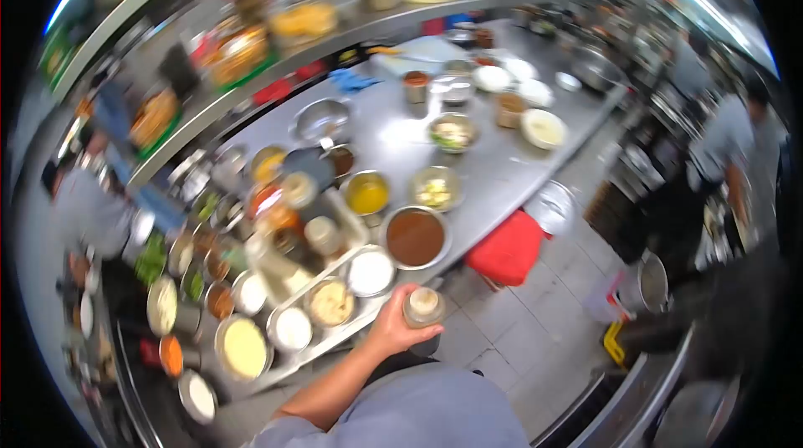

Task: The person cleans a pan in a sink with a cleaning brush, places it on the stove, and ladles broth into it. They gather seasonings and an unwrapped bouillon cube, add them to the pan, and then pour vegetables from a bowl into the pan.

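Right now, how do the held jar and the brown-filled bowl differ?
The jar is held in the left hand; the bowl stands on the steel table. The jar is narrow, the bowl wide. The jar is pale on top, the bowl brown inside. Both look round.

My left grip (395, 327) wraps around a pale-topped jar (424, 303), just off the edge of the tabletop (493, 184). Nearest it there sit a bowl of brown sauce (416, 237) and a white-filled pan (370, 271); beyond the sauce, I see a bowl of yellow liquid (368, 194). A red stool (506, 249) stands beside the tabletop, and a loaded shelf (368, 28) runs above its far side
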A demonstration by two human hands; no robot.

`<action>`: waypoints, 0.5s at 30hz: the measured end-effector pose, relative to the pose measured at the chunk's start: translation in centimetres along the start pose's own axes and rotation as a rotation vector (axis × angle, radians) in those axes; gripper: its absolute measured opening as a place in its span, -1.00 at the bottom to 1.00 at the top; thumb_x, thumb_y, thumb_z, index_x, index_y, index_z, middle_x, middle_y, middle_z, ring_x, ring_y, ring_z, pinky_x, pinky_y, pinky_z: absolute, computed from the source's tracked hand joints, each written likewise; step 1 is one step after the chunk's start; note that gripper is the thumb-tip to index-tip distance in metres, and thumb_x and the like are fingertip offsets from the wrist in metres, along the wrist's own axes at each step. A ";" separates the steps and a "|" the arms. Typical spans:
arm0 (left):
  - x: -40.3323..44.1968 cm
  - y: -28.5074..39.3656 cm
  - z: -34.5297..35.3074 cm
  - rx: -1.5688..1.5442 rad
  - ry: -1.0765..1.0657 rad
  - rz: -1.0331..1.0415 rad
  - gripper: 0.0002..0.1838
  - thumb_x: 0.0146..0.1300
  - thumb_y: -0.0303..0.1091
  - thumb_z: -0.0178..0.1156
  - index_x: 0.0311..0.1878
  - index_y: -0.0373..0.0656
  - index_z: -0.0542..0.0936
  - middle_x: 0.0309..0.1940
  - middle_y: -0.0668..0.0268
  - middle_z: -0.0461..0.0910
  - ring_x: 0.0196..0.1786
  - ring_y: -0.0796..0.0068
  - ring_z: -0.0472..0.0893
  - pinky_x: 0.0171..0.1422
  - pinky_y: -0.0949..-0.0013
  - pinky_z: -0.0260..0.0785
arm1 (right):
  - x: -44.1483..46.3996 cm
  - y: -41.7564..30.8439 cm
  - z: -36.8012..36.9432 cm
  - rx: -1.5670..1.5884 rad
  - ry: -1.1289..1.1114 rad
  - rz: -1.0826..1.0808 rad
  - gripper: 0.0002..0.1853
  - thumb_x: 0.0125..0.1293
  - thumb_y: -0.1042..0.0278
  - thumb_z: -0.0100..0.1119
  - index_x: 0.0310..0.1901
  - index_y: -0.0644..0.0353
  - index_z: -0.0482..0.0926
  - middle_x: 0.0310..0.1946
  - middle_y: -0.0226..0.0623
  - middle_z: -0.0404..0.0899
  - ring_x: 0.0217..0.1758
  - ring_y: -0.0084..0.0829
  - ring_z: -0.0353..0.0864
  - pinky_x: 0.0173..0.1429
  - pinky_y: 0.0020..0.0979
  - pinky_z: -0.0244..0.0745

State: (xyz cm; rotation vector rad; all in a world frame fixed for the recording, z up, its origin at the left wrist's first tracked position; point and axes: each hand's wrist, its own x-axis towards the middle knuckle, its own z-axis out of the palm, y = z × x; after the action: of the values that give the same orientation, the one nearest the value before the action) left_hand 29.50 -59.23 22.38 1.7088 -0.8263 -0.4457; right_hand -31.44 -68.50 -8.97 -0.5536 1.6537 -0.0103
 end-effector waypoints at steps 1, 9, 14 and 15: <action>-0.5 1.4 -2.2 0.009 0.044 -0.080 -0.17 -0.26 -0.11 0.56 0.07 -0.19 0.33 -0.12 0.24 0.49 -0.02 0.40 0.49 0.12 0.31 0.33 | 2.8 -3.7 2.5 -0.203 -0.132 -0.072 -0.65 0.40 0.15 -0.02 0.09 0.18 0.39 -0.11 -0.21 0.60 -0.25 -0.37 0.64 -0.26 -0.34 0.59; -5.3 1.2 -15.8 -0.107 0.814 0.082 -0.17 -0.24 -0.27 0.56 0.09 -0.21 0.28 -0.12 0.24 0.48 -0.04 0.42 0.51 0.15 0.33 0.35 | -6.2 -34.1 23.4 -0.310 -0.344 -0.692 -0.58 0.36 0.13 0.02 0.16 0.17 0.34 -0.28 -0.20 0.56 -0.48 -0.37 0.55 -0.46 -0.36 0.53; -3.2 -2.7 -19.0 0.275 1.076 -0.125 -0.29 -0.13 -0.31 0.51 0.06 -0.23 0.32 -0.12 0.09 0.55 -0.07 0.24 0.59 0.04 0.28 0.42 | -2.3 -35.3 26.0 -0.541 -0.406 -0.505 -0.62 0.36 0.19 0.00 0.11 0.21 0.37 -0.31 -0.17 0.57 -0.48 -0.33 0.56 -0.48 -0.34 0.53; -3.0 -4.6 -19.2 0.281 1.091 -0.116 -0.29 -0.13 -0.31 0.51 0.06 -0.23 0.32 -0.12 0.09 0.55 -0.07 0.24 0.59 0.04 0.28 0.42 | -0.9 -34.5 25.7 -0.590 -0.416 -0.443 -0.63 0.36 0.20 -0.01 0.11 0.21 0.37 -0.33 -0.17 0.57 -0.47 -0.32 0.56 -0.48 -0.34 0.53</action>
State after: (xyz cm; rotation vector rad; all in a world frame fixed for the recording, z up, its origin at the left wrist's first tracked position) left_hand 41.66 -43.39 23.45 1.9046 0.0210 0.5473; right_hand 4.64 -90.68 -1.51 -1.2719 1.0871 0.2592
